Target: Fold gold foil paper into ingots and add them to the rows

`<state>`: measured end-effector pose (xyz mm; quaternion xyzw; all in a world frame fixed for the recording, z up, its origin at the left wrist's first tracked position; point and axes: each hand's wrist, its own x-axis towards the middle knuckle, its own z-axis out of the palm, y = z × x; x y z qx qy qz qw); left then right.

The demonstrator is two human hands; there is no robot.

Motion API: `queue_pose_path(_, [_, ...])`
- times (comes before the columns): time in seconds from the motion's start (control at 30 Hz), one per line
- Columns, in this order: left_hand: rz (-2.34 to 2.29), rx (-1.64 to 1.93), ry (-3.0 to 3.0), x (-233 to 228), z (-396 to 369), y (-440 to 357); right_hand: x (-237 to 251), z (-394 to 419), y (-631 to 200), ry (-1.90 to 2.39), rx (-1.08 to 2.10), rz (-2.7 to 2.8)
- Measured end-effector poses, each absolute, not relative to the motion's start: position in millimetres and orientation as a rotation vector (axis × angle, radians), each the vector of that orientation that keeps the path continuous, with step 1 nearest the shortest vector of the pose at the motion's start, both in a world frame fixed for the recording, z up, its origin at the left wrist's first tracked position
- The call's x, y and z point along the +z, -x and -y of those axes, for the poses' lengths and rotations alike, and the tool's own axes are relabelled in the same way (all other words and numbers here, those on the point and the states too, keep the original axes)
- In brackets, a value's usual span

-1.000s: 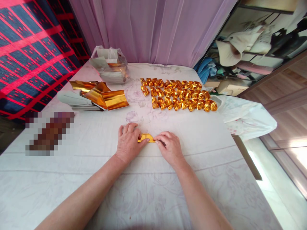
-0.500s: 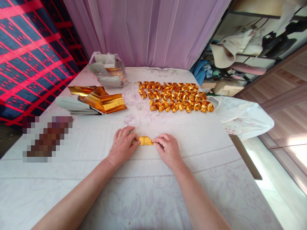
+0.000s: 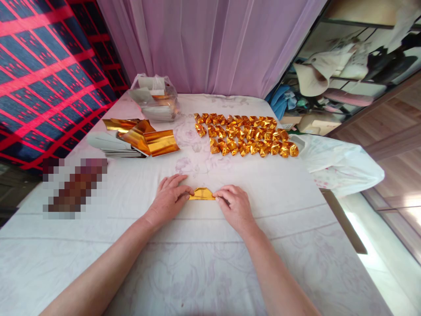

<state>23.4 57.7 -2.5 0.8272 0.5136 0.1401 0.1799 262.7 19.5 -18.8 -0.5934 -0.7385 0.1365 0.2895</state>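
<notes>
1. Both forearms reach forward over the white cloth (image 3: 204,272) that covers the table; the cloth carries a faint flower print.
2. Left hand (image 3: 169,199): palm down on the cloth, fingers bent, thumb and forefinger pinching the left end of a small folded gold paper (image 3: 202,194).
3. Right hand (image 3: 235,205): palm down, fingers curled, fingertips pinching the right end of the same gold paper.
4. The gold paper lies flat on the cloth between the two hands, touching both; straight lower edge, rounded upper edge.
5. Left of the left hand, well apart: a pixelated patch (image 3: 75,186); what it covers cannot be told.
6. Beyond the left hand, further out: a stack of grey sheets (image 3: 108,144) with loose gold foil sheets (image 3: 148,138) lying on top.
7. Beyond the right hand: rows of small folded gold pieces (image 3: 245,136), packed close together.
8. Right of those rows, at the table edge: a white plastic bag (image 3: 338,160).
9. Far beyond the left hand: a clear bag of paper (image 3: 154,98), just before the purple curtain (image 3: 210,44).
</notes>
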Motion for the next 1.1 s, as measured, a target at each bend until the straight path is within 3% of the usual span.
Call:
queue_pose_path(0.7, [-1.541, 0.577, -2.293, -3.7, -41.8, -37.9, -16.1, -14.7, -253.9, 1.615, 0.247, 2.026])
queue_pose_path(1.1, [-1.479, 0.585, -2.176, -2.1, -41.4, -38.0, -8.3, -28.7, -226.3, 1.447, 0.419, 1.983])
